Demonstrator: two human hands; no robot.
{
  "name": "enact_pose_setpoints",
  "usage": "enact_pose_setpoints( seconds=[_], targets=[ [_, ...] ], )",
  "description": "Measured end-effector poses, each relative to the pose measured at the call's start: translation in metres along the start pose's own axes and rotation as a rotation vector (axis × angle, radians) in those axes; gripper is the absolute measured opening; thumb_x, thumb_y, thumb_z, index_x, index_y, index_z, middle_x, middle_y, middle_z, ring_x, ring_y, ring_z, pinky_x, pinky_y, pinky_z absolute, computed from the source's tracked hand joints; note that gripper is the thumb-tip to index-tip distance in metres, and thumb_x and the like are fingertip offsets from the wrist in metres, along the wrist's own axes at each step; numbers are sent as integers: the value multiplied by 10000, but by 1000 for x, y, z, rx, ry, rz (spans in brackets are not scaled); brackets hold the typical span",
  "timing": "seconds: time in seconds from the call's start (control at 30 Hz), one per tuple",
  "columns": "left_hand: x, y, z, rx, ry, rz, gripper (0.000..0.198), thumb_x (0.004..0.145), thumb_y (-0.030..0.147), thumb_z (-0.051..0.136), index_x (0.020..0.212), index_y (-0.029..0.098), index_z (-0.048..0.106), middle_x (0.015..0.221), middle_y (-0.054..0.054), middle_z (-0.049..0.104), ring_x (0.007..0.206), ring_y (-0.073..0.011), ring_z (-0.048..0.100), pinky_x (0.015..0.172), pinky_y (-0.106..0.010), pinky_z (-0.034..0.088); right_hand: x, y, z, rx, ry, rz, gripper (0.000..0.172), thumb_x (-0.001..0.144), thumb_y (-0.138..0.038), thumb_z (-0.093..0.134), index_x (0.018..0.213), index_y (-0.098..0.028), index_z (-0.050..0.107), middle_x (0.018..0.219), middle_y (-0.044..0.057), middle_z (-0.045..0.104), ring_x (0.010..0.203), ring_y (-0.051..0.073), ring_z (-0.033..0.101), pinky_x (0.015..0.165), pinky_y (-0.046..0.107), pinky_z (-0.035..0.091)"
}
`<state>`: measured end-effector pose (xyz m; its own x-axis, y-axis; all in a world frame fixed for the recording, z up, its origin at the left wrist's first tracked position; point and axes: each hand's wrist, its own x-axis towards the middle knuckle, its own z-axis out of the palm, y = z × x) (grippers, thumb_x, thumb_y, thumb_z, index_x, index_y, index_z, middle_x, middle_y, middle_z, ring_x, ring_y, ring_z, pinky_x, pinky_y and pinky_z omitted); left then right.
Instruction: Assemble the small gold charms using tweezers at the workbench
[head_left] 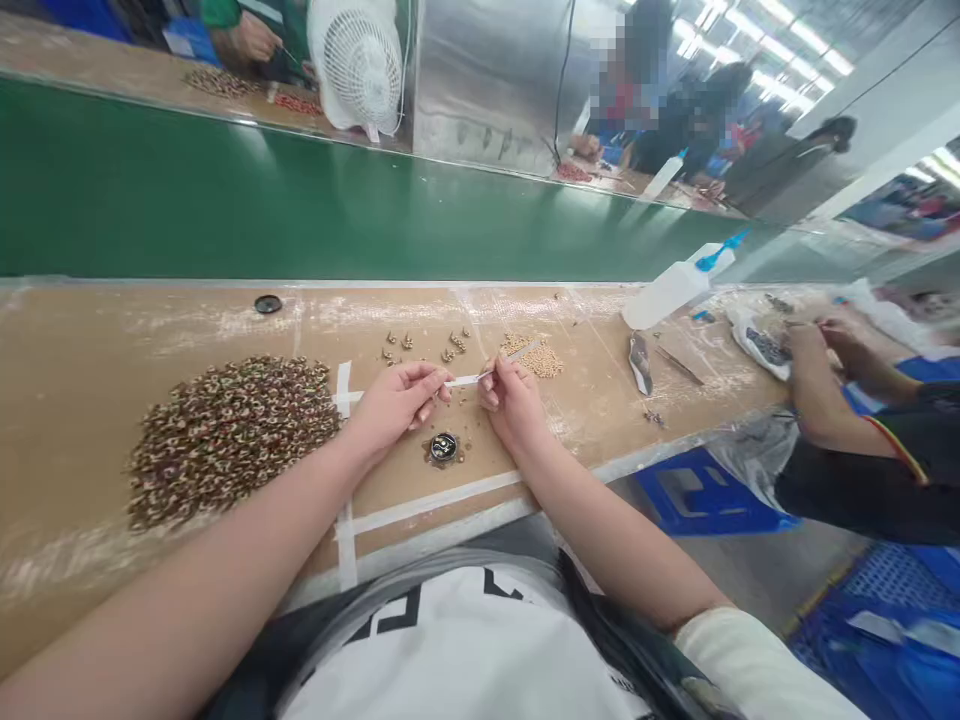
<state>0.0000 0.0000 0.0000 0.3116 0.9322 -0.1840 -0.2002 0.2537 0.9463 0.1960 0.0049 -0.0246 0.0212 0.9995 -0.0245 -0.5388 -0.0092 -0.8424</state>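
Observation:
My left hand [409, 395] is closed in a pinch at the middle of the table; whatever is between its fingertips is too small to make out. Just to its right, my right hand [514, 400] grips a thin, pale tweezer-like tool [527, 350], whose narrow tip points at the left fingertips. Below the hands sits a small round black dish [443, 447] with dark, shiny contents. Beyond them lie several small metallic pieces [454, 346], and behind the right hand spreads a pile of tiny beige beads [546, 360].
A large heap of small brown-and-cream pieces [232, 435] lies on the left. A black lid [268, 304] is near the back edge. To the right stands a white bottle with a blue nozzle [664, 295]. A co-worker's arms [832, 375] are at far right. A green belt [262, 200] runs behind.

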Motion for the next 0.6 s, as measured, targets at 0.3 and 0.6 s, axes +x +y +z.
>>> enact_pose_setpoints(
  seconds=[0.3,0.6],
  targets=[
    [5,-7,-4,-95,69,-32,477,764,409,1022,1155,198,848,1185,-126,857,992,-218,843,726,-229,683,1,-2,-3,15,-16,29,424,890,-523,896,764,-189,669,586,-59,570,424,46,383,407,193,267],
    [3,-7,-4,-13,78,-69,509,641,453,1065,1042,187,898,1091,-145,873,1087,-251,835,948,-298,704,1,1,-2,-92,-7,-12,509,860,-653,878,776,-199,664,570,-59,581,417,54,384,412,216,264]
  ],
)
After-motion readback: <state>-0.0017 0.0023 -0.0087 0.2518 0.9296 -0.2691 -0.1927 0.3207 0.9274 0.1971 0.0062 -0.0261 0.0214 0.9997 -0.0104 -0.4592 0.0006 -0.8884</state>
